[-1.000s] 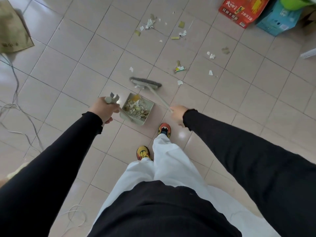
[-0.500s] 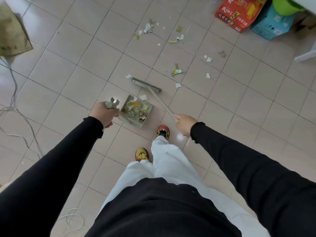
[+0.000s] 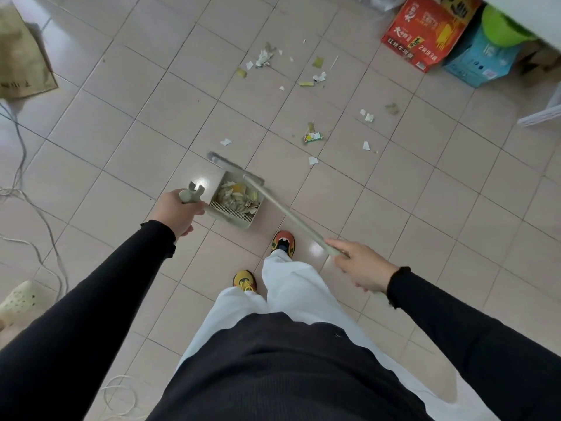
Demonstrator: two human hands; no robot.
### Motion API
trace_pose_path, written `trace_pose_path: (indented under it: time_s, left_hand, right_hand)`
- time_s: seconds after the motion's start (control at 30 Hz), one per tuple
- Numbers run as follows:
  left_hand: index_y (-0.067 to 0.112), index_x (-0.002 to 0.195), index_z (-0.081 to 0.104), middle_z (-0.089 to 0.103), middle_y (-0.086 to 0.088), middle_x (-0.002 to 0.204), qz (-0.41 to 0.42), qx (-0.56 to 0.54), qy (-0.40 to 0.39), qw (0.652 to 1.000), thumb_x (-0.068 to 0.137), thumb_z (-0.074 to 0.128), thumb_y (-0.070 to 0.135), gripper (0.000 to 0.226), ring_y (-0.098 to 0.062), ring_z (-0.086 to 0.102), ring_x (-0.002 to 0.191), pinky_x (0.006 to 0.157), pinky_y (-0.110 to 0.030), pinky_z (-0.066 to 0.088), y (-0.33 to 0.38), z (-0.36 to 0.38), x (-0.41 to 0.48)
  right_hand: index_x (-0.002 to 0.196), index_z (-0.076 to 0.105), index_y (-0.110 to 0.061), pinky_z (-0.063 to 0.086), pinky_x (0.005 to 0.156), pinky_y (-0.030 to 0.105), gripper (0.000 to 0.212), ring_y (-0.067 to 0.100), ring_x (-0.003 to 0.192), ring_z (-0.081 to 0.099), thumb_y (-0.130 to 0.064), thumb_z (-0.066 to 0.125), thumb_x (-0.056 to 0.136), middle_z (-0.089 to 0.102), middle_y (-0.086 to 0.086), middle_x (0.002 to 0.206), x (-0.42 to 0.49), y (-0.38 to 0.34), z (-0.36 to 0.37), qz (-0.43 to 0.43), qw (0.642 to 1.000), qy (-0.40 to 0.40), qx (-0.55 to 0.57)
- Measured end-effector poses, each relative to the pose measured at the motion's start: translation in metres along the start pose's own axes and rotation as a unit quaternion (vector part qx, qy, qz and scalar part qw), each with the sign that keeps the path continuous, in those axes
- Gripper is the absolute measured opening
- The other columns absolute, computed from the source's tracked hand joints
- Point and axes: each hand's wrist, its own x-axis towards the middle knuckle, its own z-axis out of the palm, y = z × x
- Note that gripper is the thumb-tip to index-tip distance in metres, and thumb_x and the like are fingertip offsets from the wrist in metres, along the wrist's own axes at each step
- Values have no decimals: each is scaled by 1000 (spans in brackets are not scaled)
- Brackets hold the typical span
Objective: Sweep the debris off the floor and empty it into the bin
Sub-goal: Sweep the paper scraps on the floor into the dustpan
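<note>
A pale green dustpan (image 3: 230,214) sits on the tiled floor just ahead of my feet, holding a heap of paper scraps (image 3: 238,196). My left hand (image 3: 176,211) grips the top of its upright handle (image 3: 191,194). The broom's long pale stick (image 3: 291,218) is gripped by my right hand (image 3: 361,265). The broom's grey head (image 3: 223,161) lies against the pan's far mouth. Several paper bits (image 3: 312,136) lie scattered on the floor beyond the pan. No bin is clearly in view.
A red carton (image 3: 425,34) and a blue box (image 3: 479,60) with a green basin (image 3: 501,28) stand at the far right. A brown paper bag (image 3: 21,59) lies far left, white cables (image 3: 21,189) trail down the left, and a cream clog (image 3: 18,299) sits there.
The broom head has been drawn back from the open floor to the dustpan's mouth, pushing a scrap or two in. My right hand has pulled back toward me. The dustpan hand stays put.
</note>
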Motion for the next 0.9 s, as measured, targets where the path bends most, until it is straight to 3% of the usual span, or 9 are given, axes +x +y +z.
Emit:
trace_pose_path:
  time_s: [0.17, 0.3, 0.4, 0.5, 0.6, 0.7, 0.77, 0.83, 0.9]
  left_hand:
    - [13, 117, 64, 74, -15, 106, -14, -8, 12, 1000, 91, 60, 15, 26, -19, 48, 52, 49, -25, 42, 15, 2, 6]
    - [9, 115, 65, 74, -18, 106, -24, -23, 31, 999, 90, 58, 12, 26, -19, 46, 51, 48, -24, 40, 28, 7, 15]
    - [9, 114, 64, 73, -18, 107, -31, -42, 40, 998, 92, 57, 11, 24, -19, 45, 51, 49, -24, 39, 35, 12, 19]
    - [9, 111, 64, 73, -19, 109, -35, -55, 42, 997, 92, 57, 12, 21, -19, 44, 51, 49, -24, 39, 40, 14, 23]
    - [7, 111, 64, 72, -19, 110, -39, -59, 39, 997, 92, 57, 12, 21, -19, 45, 52, 49, -25, 39, 43, 16, 24]
    - [10, 107, 63, 72, -18, 110, -35, -55, 38, 997, 93, 57, 13, 16, -19, 46, 53, 50, -26, 40, 46, 18, 23]
    - [13, 102, 63, 72, -17, 110, -31, -54, 39, 997, 93, 57, 14, 11, -20, 46, 53, 51, -26, 40, 48, 19, 22]
    - [14, 102, 62, 72, -17, 110, -31, -53, 40, 997, 94, 57, 14, 9, -19, 45, 53, 51, -26, 39, 49, 21, 21]
    - [13, 102, 61, 72, -18, 111, -31, -54, 39, 997, 94, 57, 14, 9, -19, 45, 53, 51, -27, 39, 50, 24, 19]
  right_hand:
    - [151, 35, -36, 44, 48, 27, 54, 18, 56, 49, -23, 38, 100, 52, -10, 83, 79, -57, -45, -47, 997, 42, -41]
    - [149, 41, -24, 52, 60, 33, 51, 28, 75, 57, -12, 35, 99, 63, 12, 110, 152, -119, -74, -66, 982, 61, -169]
    - [146, 42, -14, 50, 72, 33, 48, 30, 88, 57, -6, 35, 100, 61, 13, 116, 184, -151, -84, -64, 973, 96, -200]
    - [146, 42, -10, 47, 62, 29, 46, 26, 75, 55, -5, 37, 101, 63, 13, 105, 189, -135, -86, -49, 961, 80, -260]
    - [147, 41, -30, 38, 41, 23, 52, 22, 56, 48, -11, 33, 99, 52, 7, 82, 154, -89, -96, -16, 960, 8, -278]
    - [140, 48, -40, 42, 46, 27, 50, 24, 55, 49, -19, 37, 96, 57, 10, 80, 103, -40, -117, -26, 969, -8, -247]
    - [141, 47, -43, 41, 44, 26, 49, 20, 53, 49, -23, 39, 97, 58, 3, 78, 63, -16, -122, -15, 978, -16, -205]
    - [146, 42, -43, 38, 39, 23, 48, 15, 49, 47, -26, 39, 100, 51, -9, 78, 43, -4, -120, -13, 979, -5, -206]
    - [148, 40, -38, 35, 41, 22, 49, 12, 50, 46, -24, 38, 101, 52, -8, 79, 49, -9, -114, -34, 976, 17, -212]
